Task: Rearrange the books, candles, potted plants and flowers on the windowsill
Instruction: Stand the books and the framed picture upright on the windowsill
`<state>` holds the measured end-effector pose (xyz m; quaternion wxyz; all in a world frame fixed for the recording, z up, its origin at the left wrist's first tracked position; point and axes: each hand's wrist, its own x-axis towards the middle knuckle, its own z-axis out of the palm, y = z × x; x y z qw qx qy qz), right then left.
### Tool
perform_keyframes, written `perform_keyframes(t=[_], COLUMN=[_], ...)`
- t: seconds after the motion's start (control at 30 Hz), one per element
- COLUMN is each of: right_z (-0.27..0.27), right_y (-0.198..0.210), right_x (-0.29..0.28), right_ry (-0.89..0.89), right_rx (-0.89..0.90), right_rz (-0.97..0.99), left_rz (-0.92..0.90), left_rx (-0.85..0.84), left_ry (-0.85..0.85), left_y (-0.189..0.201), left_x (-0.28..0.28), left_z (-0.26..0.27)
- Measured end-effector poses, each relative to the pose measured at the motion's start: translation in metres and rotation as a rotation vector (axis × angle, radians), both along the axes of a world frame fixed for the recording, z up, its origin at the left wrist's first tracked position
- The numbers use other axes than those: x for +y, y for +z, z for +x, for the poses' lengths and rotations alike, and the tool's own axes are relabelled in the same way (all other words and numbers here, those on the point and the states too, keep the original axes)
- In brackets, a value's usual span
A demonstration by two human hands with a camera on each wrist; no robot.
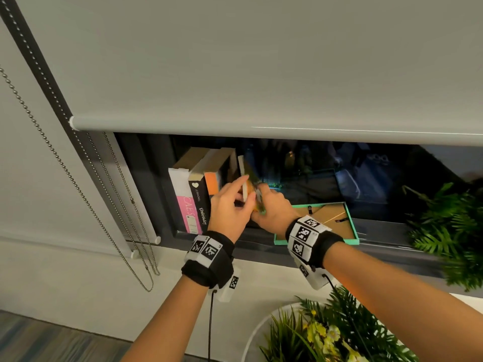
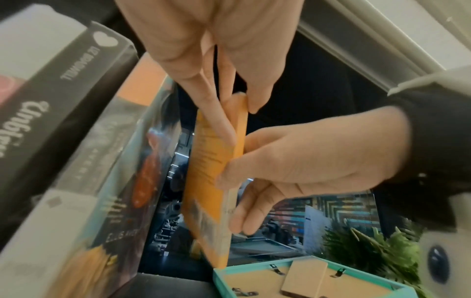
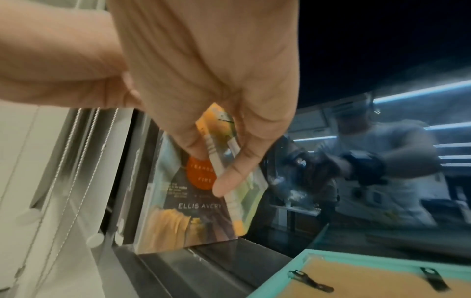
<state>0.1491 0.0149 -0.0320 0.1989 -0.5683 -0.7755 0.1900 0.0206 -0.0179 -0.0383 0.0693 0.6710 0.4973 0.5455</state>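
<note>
Both hands hold a thin orange-yellow book (image 1: 242,169) upright over the windowsill (image 1: 379,248), just right of a standing row: a white-pink book (image 1: 183,197), a black book (image 1: 200,202) and an orange-spined book (image 1: 213,182). In the left wrist view my left hand (image 2: 239,113) pinches the thin book (image 2: 209,191) near its top, finger along the cover, thumb behind. My right hand (image 3: 216,173) pinches the thin book (image 3: 244,201) lower down. The thin book hangs tilted, apart from the orange-spined book's cover (image 3: 178,211).
A teal picture frame (image 1: 326,204) lies face down on the sill right of the hands. A leafy plant (image 1: 449,231) stands at far right, another in a white pot (image 1: 326,335) below. A lowered roller blind (image 1: 235,74) hangs just above; its bead chain (image 1: 78,192) hangs left.
</note>
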Motion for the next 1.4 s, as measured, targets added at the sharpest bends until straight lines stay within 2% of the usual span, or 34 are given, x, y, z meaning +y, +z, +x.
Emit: perform_keyframes(t=[0.13, 0.27, 0.4, 0.5, 0.63, 0.83, 0.93, 1.13, 1.3, 1.4], right_z=[-0.016, -0.024, -0.029, -0.036, -0.039, -0.034, -0.028, 0.012, 0.053, 0.069], right_y=[-0.014, -0.025, -0.032, -0.034, -0.034, -0.041, -0.039, -0.032, -0.035, -0.047], right_x=[0.006, 0.014, 0.019, 0.021, 0.024, 0.026, 0.023, 0.019, 0.006, -0.003], right_ry=[-0.029, -0.086, 0.027, 0.076, 0.068, 0.118, 0.154, 0.094, 0.020, 0.005], right_rx=[-0.025, -0.006, 0.080, 0.048, 0.070, 0.104, -0.015, -0.385, -0.811, -0.864], right_rz=[-0.070, -0.129, -0.161, -0.195, -0.229, -0.320, -0.326, -0.146, -0.055, 0.013], left_rz=[-0.018, 0.036, -0.021, -0.082, -0.090, -0.110, -0.141, -0.250, -0.290, -0.299], left_rx=[-0.006, -0.037, -0.132, -0.136, -0.041, -0.040, 0.000, 0.083, 0.122, 0.149], left_ry=[0.028, 0.223, 0.367, 0.380, 0.388, 0.378, 0.368, 0.329, 0.179, 0.072], left_y=[-0.004, -0.016, -0.032, -0.040, -0.047, -0.046, -0.046, -0.058, -0.065, -0.065], left_x=[0.002, -0.004, -0.008, -0.005, 0.000, 0.004, 0.000, -0.014, -0.016, -0.014], left_z=[-0.013, -0.038, -0.060, -0.061, -0.055, -0.055, -0.055, -0.049, -0.033, -0.022])
